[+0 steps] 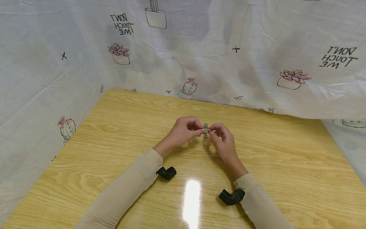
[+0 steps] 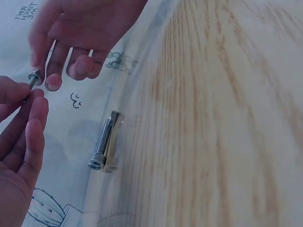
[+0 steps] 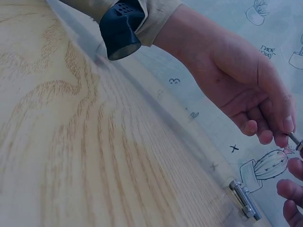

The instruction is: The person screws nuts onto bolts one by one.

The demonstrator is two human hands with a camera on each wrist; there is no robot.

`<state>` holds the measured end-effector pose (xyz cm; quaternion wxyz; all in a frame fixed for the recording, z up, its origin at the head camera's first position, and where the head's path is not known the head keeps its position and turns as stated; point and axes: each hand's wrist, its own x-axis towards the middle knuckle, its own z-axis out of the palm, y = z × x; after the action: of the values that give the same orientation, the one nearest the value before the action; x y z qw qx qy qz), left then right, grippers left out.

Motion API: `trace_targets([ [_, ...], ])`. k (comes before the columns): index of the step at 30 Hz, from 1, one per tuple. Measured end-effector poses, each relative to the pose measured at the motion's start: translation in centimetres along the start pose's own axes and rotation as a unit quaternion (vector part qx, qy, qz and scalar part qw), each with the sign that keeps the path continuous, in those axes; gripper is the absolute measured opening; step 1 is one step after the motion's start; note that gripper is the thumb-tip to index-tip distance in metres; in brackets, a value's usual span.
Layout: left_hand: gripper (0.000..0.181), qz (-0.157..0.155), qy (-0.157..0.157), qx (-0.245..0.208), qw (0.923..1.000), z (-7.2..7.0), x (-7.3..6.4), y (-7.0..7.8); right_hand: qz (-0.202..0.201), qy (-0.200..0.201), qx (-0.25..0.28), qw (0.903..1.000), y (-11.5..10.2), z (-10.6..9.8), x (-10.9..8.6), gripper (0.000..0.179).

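Observation:
My left hand (image 1: 184,131) pinches the shank of a small metal bolt (image 2: 32,82) between thumb and fingers, just above the table. From the other side, the thumb and index finger of my right hand (image 1: 224,141) pinch its far end. A ring-shaped part, a washer or nut, sits on the shank by the right fingertips; which one is too small to tell. Beneath the hands a second, thicker socket-head bolt (image 2: 100,147) lies on the tabletop, with a nut near its other end. The right hand's remaining fingers hang loosely curled in the left wrist view.
The wood-grain table (image 1: 137,121) extends on all sides of the hands. A pale printed cloth (image 1: 217,63) hangs behind it and along the left. Each sleeve bears a black wrist camera mount, the left one (image 1: 167,173) and the right one (image 1: 232,196).

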<state>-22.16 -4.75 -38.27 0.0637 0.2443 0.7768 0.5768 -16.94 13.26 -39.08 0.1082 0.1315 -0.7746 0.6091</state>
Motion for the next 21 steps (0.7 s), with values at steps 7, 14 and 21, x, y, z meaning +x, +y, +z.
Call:
trace_targets([
  [7, 0.005, 0.002, -0.005, -0.006, 1.0000, -0.10, -0.06, 0.10, -0.004, -0.007, -0.003, 1.0000, 0.03, -0.04, -0.10, 0.011],
  [14, 0.004, 0.001, -0.024, -0.017, 0.9996, 0.00, -0.19, 0.23, -0.002, -0.012, -0.018, 0.9998, -0.05, -0.06, -0.04, 0.018],
  [21, 0.006, 0.003, -0.046, -0.026, 0.9986, 0.26, -0.13, 0.03, 0.019, -0.007, -0.029, 0.9994, -0.19, 0.10, -0.01, 0.031],
])
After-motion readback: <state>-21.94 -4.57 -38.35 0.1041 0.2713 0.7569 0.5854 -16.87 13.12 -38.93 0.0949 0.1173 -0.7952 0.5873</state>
